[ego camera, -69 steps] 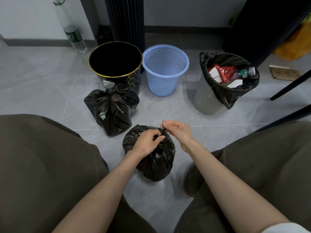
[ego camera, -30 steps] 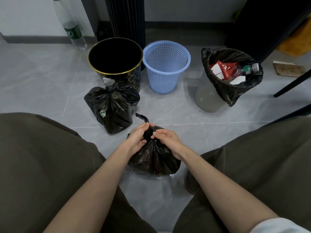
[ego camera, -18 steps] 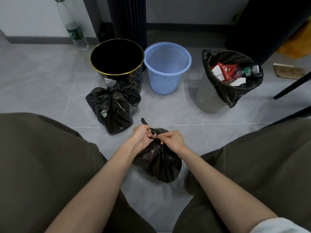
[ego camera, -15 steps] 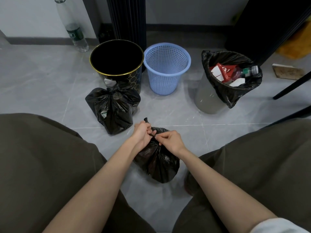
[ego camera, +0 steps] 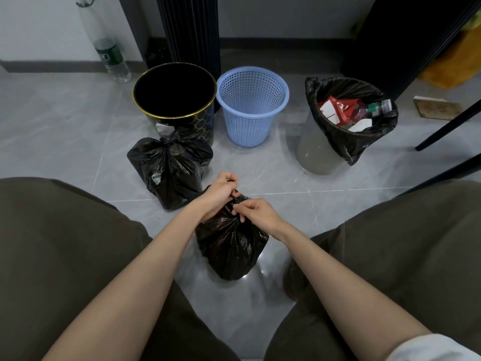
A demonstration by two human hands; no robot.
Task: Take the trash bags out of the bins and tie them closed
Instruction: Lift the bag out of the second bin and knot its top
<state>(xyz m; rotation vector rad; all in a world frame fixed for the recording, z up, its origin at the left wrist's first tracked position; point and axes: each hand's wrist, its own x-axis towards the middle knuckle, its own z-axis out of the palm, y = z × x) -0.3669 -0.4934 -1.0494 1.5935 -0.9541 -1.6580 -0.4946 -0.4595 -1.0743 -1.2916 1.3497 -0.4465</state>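
A small black trash bag [ego camera: 231, 246] sits on the floor between my knees. My left hand [ego camera: 217, 194] grips the gathered neck of this bag, fingers curled round it. My right hand [ego camera: 257, 213] pinches the plastic at the neck beside it. A second black trash bag [ego camera: 169, 168], tied at the top, stands in front of the black bin with a gold rim [ego camera: 174, 100]. The blue mesh basket [ego camera: 252, 105] holds no bag. The grey bin [ego camera: 320, 152] at the right holds a black liner [ego camera: 356, 144] with red packaging and a bottle inside.
A clear plastic bottle [ego camera: 106, 48] leans on the wall at the back left. A dark ribbed column [ego camera: 190, 29] stands behind the bins. Black furniture legs [ego camera: 447, 126] cross the right side. My knees in dark trousers [ego camera: 52, 243] flank the bag.
Both hands stay at the bag's neck. The loose black end that stuck up past my left hand is now hidden inside it, and my right hand has shifted slightly right and lower.
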